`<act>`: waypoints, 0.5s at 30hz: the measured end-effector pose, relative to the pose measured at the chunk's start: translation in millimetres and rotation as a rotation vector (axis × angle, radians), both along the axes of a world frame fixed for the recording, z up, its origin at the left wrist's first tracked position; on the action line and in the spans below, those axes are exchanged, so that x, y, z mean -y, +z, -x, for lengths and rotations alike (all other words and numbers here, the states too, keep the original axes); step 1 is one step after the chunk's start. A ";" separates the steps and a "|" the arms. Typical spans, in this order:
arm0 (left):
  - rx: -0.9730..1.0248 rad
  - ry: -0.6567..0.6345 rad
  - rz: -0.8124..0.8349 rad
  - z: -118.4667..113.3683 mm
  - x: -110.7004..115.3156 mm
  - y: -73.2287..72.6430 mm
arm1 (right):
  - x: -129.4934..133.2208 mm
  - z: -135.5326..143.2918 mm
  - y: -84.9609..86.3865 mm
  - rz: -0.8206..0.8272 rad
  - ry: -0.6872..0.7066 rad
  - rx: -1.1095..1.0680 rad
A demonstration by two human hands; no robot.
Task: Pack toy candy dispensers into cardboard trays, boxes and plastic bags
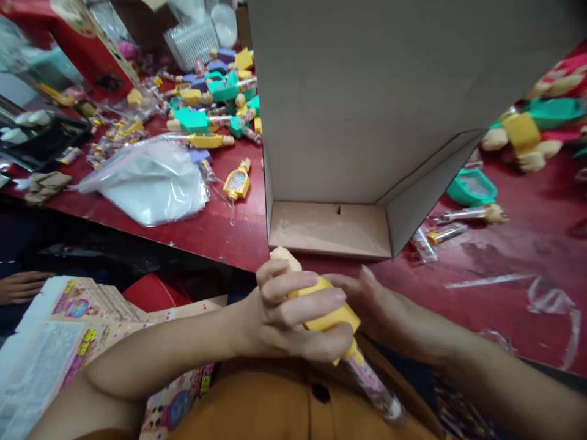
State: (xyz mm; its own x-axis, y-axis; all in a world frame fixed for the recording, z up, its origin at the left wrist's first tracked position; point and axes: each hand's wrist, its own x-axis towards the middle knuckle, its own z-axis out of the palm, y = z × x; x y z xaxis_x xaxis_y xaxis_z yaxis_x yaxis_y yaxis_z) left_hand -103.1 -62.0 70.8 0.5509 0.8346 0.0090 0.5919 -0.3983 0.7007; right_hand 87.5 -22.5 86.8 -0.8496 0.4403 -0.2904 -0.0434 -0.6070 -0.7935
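Note:
In front of my body my left hand (298, 311) is closed around a yellow plastic candy toy (328, 308). The toy has a cream-coloured knob at its upper end, and a clear tube of small coloured pieces slants down to the right from its lower end. My right hand (383, 305) is beside the toy's right side, thumb raised and apart. Its fingers reach behind the toy and are partly hidden; whether they touch it I cannot tell. Just beyond both hands stands an open cardboard box (330, 229), its grey inner side facing me.
Yellow, green and purple toys (192, 119) lie heaped at back left, near a clear plastic bag (151, 180). More toys (472, 186) and tubes lie right of the box on the red table (504, 293). Flat printed cartons (92, 336) are stacked lower left, beside another person's hand (22, 287).

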 end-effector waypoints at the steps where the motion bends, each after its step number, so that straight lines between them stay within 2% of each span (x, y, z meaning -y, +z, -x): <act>1: 0.079 0.028 0.021 -0.9 -0.4 -3.5 | -1.5 6.1 -1.2 0.002 -0.029 -0.007; 4: 0.349 0.109 0.129 -1.8 3.4 -11.6 | -3.2 16.1 -5.6 -0.013 -0.061 -0.047; 7: 0.709 0.168 0.303 -1.9 9.6 -15.6 | -3.0 14.7 -8.1 -0.020 -0.083 -0.158; 10: 1.031 0.098 0.638 -2.1 12.7 -13.9 | -4.0 9.0 -4.2 -0.285 -0.054 -0.106; 12: 1.079 -0.013 0.872 -2.0 12.6 -11.2 | -3.7 2.9 0.4 -0.514 0.080 0.032; 14: 0.989 -0.108 1.020 -2.0 11.9 -9.1 | 0.3 -6.4 2.7 -0.656 0.200 0.140; 15: 0.923 -0.146 1.063 -2.3 11.4 -8.2 | 4.3 -12.2 1.9 -0.685 0.208 0.163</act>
State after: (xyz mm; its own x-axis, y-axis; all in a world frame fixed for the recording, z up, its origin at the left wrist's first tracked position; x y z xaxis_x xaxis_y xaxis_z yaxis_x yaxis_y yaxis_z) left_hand -100.7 -73.5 62.5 0.7731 0.6082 -0.1797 -0.2367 0.5397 0.8079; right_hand 99.7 -26.8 88.7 -0.9048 0.4031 -0.1374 0.1696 0.0450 -0.9845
